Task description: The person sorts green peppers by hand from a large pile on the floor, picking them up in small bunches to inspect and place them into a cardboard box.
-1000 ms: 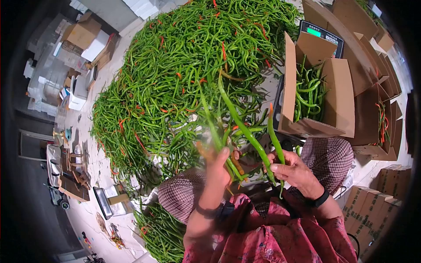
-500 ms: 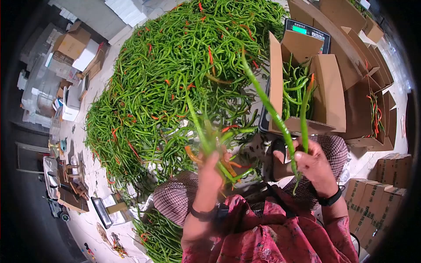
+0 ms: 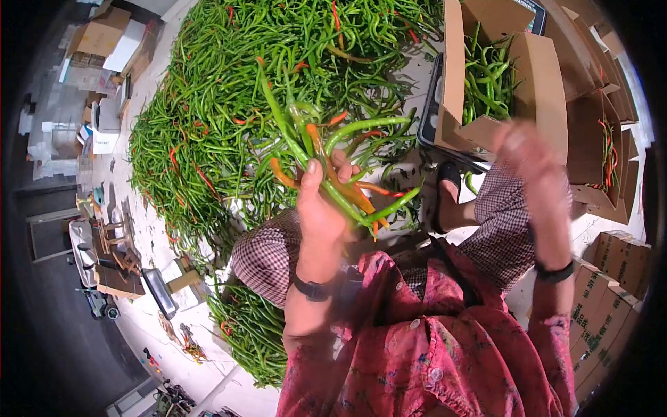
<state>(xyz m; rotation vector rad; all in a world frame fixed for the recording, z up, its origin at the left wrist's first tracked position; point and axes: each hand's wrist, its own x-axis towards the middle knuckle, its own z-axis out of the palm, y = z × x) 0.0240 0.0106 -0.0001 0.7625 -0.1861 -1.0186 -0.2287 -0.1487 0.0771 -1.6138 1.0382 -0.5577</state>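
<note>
My left hand (image 3: 321,208) is closed around a loose bunch of long chili peppers (image 3: 361,199), mostly green with some orange and red ones. It is above my knee, in front of the big pile of green chili peppers (image 3: 229,90). My right hand (image 3: 531,160) is smeared by motion at the near side of an open cardboard box (image 3: 545,90). I cannot make out its fingers or anything in them. Green chili peppers (image 3: 488,82) lie inside that box, which rests on a dark-edged scale (image 3: 431,104).
Another open carton (image 3: 582,156) with a few red and green peppers stands to the right. Closed boxes (image 3: 597,313) are stacked at the lower right. More green peppers (image 3: 253,347) lie by my left leg. A single green pepper (image 3: 471,183) is near my foot.
My right hand held two long peppers and has moved right and up to the box; those peppers no longer show in it. My left hand keeps its bunch, slightly higher. The view has shifted.
</note>
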